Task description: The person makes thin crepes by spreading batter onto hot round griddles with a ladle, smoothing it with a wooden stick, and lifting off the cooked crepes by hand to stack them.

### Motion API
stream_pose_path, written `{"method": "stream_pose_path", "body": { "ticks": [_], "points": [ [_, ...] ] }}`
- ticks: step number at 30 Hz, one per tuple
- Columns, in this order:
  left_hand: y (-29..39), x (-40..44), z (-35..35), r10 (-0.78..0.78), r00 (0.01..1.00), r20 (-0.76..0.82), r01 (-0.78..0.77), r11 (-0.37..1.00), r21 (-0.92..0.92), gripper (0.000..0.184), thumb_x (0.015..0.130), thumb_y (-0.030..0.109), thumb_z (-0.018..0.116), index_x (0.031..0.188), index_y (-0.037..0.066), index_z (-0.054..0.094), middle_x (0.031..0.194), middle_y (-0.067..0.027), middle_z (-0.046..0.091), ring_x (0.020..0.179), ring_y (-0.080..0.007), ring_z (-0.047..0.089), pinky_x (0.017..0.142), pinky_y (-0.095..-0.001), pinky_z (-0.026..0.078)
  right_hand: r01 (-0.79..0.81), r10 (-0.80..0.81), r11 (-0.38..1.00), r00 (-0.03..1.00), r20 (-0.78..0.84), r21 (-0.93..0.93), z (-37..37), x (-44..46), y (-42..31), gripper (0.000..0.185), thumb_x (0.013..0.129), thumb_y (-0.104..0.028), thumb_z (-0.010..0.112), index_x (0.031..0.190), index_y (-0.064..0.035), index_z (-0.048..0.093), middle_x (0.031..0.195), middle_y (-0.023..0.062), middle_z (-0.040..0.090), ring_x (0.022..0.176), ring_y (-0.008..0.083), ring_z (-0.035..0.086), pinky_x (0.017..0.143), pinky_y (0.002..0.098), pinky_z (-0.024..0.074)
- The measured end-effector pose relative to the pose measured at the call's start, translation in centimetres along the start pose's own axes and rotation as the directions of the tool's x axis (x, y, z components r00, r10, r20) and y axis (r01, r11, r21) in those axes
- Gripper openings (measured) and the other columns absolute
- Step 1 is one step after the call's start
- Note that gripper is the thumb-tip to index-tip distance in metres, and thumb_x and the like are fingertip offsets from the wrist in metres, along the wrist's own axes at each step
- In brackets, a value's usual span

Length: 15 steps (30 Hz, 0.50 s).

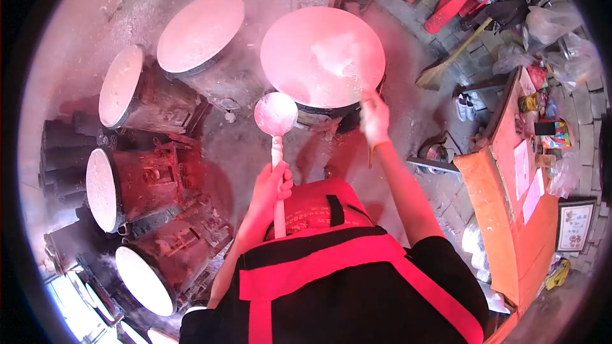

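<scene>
Gripping a long-handled ladle (276, 114), the L hand (271, 188) has its grip wrapped round the handle (head cam, only view), bowl end pointing away from the body. Bowl, whitish on the surface, shows at the near-left edge of a big round griddle (319, 109); can't tell if touching. R hand (375, 118) is at the griddle's near-right rim, fingers curled, blurred; can't tell whether its grip holds anything. Progress, judging by looks: pale layer (293, 51) covers approx. the whole griddle top, no bare part visible, w/ a whiter patch R of centre (stuff, steam or glare, unclear). Other griddles (201, 33) round the L side also have pale tops, coating vs. lid unclear, so what's left there can't be judged. Writing: pale chars & digits on the red apron (325, 216), too warped to read reliably; framed sheet (577, 225) at far R has lettering, illegible; papers (534, 194) on the orange worktop (494, 197), nothing readable. No brand legible.
</scene>
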<state>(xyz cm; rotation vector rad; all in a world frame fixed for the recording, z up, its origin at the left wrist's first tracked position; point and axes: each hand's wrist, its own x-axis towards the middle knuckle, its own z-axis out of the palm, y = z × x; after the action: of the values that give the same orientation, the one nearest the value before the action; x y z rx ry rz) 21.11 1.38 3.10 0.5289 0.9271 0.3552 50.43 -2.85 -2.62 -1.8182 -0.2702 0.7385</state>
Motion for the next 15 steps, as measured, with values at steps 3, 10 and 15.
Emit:
{"method": "stream_pose_path", "body": {
  "ticks": [3, 10, 15],
  "points": [
    [0.2, -0.1, 0.4, -0.006, 1.000, 0.003, 0.006, 1.000, 0.013, 0.017, 0.096, 0.021, 0.053, 0.098, 0.006, 0.046, 0.079, -0.0004, 0.047, 0.056, -0.0047, 0.040, 0.042, -0.0176, 0.029, 0.107, -0.099, 0.975, 0.994, 0.049, -0.196, -1.8, 2.4, 1.6, 0.047, 0.094, -0.034, 0.053, 0.128, -0.0022, 0.053, 0.114, 0.0110, 0.065, 0.101, 0.0162, 0.059, 0.089, 0.0298, 0.0438],
    [3.1, 6.4, 0.5, 0.154, 0.988, -0.024, -0.142, 0.950, 0.279, 0.018, 0.095, 0.023, 0.052, 0.089, 0.007, 0.046, 0.070, 0.0013, 0.045, 0.051, -0.0069, 0.041, 0.041, -0.0217, 0.031, 0.229, -0.182, 0.967, 0.927, 0.328, -0.111, -5.1, -6.1, 6.3, 0.044, 0.094, -0.026, 0.057, 0.136, -0.0129, 0.049, 0.083, -0.0075, 0.047, 0.066, 0.0021, 0.037, 0.057, 0.0190, 0.0286],
    [4.7, 15.2, 2.9, 0.285, 0.956, -0.065, -0.222, 0.852, 0.474, 0.008, 0.091, 0.013, 0.052, 0.091, 0.005, 0.048, 0.069, 0.0004, 0.046, 0.053, -0.0099, 0.045, 0.045, -0.0235, 0.038, 0.115, -0.116, 0.993, 0.991, 0.060, 0.027, -3.3, -6.6, 7.9, 0.045, 0.093, -0.024, 0.058, 0.133, -0.0050, 0.049, 0.131, 0.0068, 0.056, 0.117, 0.0117, 0.050, 0.100, 0.0260, 0.0355]
  ]
}}
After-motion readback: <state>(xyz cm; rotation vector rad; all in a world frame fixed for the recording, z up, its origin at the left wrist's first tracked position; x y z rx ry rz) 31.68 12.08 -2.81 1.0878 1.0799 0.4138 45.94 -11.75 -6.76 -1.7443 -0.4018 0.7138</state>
